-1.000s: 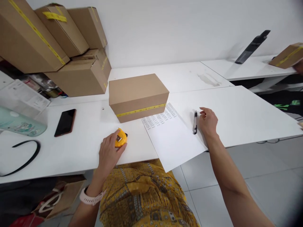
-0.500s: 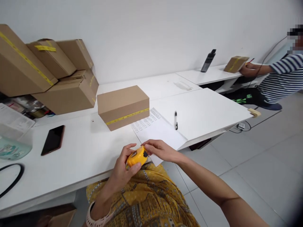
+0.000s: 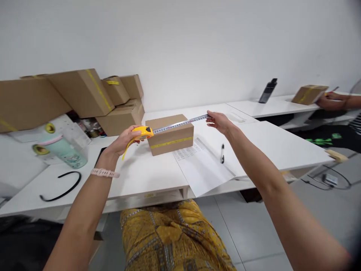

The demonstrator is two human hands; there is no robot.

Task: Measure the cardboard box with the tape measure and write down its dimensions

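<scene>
My left hand (image 3: 128, 138) is closed around the yellow case of a tape measure (image 3: 143, 132), its strap hanging below. The silver blade (image 3: 176, 125) stretches out to the right, where my right hand (image 3: 217, 121) pinches its end. In front of the cardboard box (image 3: 170, 137), or over its upper edge, runs the blade; whether it touches the cardboard I cannot tell. Yellow tape crosses the box's front face. A printed sheet (image 3: 201, 165) lies by the box, partly under it, and a pen (image 3: 222, 153) rests to the right.
Several cardboard boxes (image 3: 80, 92) are stacked at the left against the wall. Near them are a mint-green tumbler (image 3: 63, 150) and a black band (image 3: 75, 184). A dark bottle (image 3: 267, 91) stands at the back right. Farther right, another person's hand (image 3: 328, 101) is at a small box (image 3: 309, 94).
Both hands have risen from my lap and spread apart. The tape measure's blade is now drawn out between them, across the box. My view has shifted left.
</scene>
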